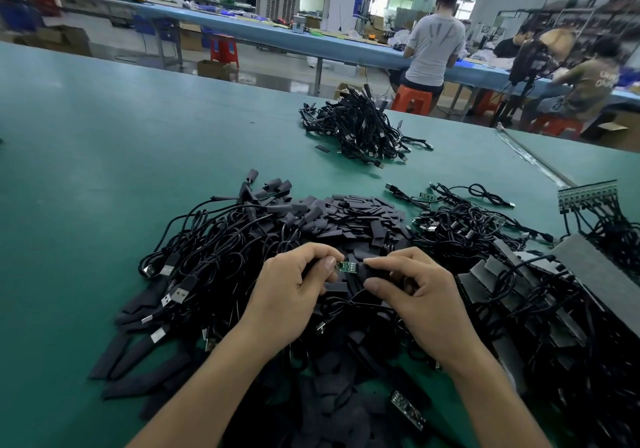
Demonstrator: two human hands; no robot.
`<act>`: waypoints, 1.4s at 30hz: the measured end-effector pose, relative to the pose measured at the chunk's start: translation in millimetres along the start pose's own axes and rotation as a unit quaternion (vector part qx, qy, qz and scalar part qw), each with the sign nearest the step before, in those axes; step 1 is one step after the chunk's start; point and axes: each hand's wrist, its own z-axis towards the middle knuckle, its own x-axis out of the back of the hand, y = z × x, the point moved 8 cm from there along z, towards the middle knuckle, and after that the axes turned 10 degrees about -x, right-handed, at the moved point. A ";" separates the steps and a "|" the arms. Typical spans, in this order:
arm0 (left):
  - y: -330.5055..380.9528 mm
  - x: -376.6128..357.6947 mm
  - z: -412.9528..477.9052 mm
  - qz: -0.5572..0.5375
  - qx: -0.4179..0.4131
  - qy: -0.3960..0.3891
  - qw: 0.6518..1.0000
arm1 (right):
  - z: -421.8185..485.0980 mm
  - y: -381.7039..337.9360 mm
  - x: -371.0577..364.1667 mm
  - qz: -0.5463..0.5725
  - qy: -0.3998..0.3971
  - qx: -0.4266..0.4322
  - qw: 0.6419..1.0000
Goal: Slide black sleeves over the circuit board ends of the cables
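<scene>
Board and sleeve, held between your hands.
Your left hand (294,288) pinches the green circuit board (346,266). Just beside it at 3 o'clock, your right hand (412,295) pinches a black sleeve (371,270), over the cable pile (221,260).

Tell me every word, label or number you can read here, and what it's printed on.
Nothing here reads clearly.
White lettering on the back of the olive shirt: too blurred to read.
Dark marks on the back of the grey shirt: letters or pattern, cannot tell.
Print on the green circuit board: too small to read.
</scene>
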 end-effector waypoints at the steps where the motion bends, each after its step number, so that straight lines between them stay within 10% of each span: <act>1: 0.4 -0.1 0.1 0.003 -0.002 -0.002 1.000 | -0.3 0.0 -0.7 0.009 -0.005 -0.003 1.000; 22: -4.7 -3.6 -1.6 -0.019 -0.007 -0.027 0.999 | -1.9 0.4 -2.8 0.054 -0.022 -0.010 0.998; 42: -0.5 7.8 0.6 -0.149 0.009 0.027 0.988 | -14.6 -33.9 -2.5 -0.009 0.074 0.152 0.986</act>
